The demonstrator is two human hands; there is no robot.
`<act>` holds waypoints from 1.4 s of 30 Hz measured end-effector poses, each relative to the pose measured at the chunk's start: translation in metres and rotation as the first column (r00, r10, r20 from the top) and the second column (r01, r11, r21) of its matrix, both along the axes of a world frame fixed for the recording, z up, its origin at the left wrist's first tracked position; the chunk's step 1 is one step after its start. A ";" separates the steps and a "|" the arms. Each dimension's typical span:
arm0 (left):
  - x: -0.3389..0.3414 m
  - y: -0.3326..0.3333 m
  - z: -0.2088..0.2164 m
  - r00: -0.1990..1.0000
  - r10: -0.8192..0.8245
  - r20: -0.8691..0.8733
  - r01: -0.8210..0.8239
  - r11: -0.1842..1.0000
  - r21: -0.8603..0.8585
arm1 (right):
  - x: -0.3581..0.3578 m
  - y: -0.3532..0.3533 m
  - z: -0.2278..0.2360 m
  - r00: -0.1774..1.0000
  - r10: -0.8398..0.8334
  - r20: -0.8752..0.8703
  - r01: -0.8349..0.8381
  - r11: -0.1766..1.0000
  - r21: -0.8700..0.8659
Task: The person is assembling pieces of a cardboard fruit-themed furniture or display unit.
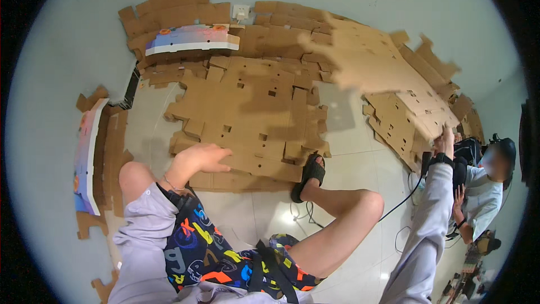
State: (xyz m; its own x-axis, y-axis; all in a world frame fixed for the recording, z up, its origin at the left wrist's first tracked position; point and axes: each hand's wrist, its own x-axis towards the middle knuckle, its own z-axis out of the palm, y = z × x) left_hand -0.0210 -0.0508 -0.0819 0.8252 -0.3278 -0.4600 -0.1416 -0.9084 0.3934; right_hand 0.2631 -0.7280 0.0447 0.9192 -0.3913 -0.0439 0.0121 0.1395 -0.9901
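My right hand (pixel 445 142), arm stretched out to the right, grips the near corner of a large flat cardboard sheet (pixel 374 59). The sheet is raised off the floor and tilted, its far left edge smeared by motion. In front of me lies a stack of die-cut cardboard sheets (pixel 225 101) with small slots and holes. Above its near left edge my left hand (pixel 201 159) hovers, fingers stretched out and holding nothing; whether it touches the cardboard I cannot tell.
Other cardboard sheets (pixel 385 121) lie at the right, and more lean along the far wall. Printed purple-white cardboard pieces (pixel 191 39) stand at the back left and left side. A person (pixel 478 191) sits at the right. Black cables (pixel 402 198) run over the tiled floor.
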 end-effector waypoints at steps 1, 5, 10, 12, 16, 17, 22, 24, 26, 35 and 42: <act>-0.001 0.001 0.000 1.000 0.016 -0.003 -0.016 1.000 0.020 | 0.005 -0.015 0.000 0.998 -0.021 -0.053 0.025 0.998 0.064; -0.004 0.004 0.000 0.998 0.058 0.017 -0.058 0.998 0.006 | 0.014 0.009 -0.021 0.975 -0.204 -0.083 0.210 0.975 0.074; -0.001 0.003 0.002 1.000 0.030 0.010 -0.030 0.999 0.043 | -0.004 0.166 -0.081 0.850 0.382 -0.363 -0.449 0.886 -0.119; 0.000 0.003 0.004 0.999 0.018 0.026 -0.020 0.999 0.044 | -0.026 0.237 -0.118 0.719 0.493 -0.490 -0.675 0.664 -0.322; -0.002 0.001 0.013 0.995 0.009 0.102 -0.012 0.999 0.033 | -0.090 0.356 -0.219 0.400 0.484 -0.778 -0.904 0.067 -0.423; -0.004 0.001 0.016 0.987 0.000 0.162 -0.004 1.000 0.022 | -0.110 0.370 -0.243 0.337 0.507 -0.793 -0.934 0.076 -0.348; -0.006 0.002 0.028 0.988 0.026 0.153 -0.030 0.999 0.024 | -0.225 0.386 -0.357 0.212 0.528 -0.822 -0.873 0.480 0.083; -0.005 0.003 0.031 0.994 0.055 0.099 -0.059 0.997 0.039 | -0.259 0.371 -0.390 0.210 0.528 -0.823 -0.728 0.646 0.229; -0.007 0.004 0.032 0.995 0.018 0.098 -0.026 0.997 0.079 | -0.275 0.357 -0.415 0.154 0.481 -0.863 -0.449 0.812 0.372; -0.017 0.010 0.031 0.973 0.099 0.206 -0.104 0.994 0.015 | -0.195 0.360 -0.368 0.812 0.473 -0.342 0.175 0.362 0.916; -0.007 0.004 0.027 0.977 0.087 0.192 -0.092 0.996 0.018 | -0.181 0.370 -0.365 0.758 0.571 -0.315 0.007 0.476 0.879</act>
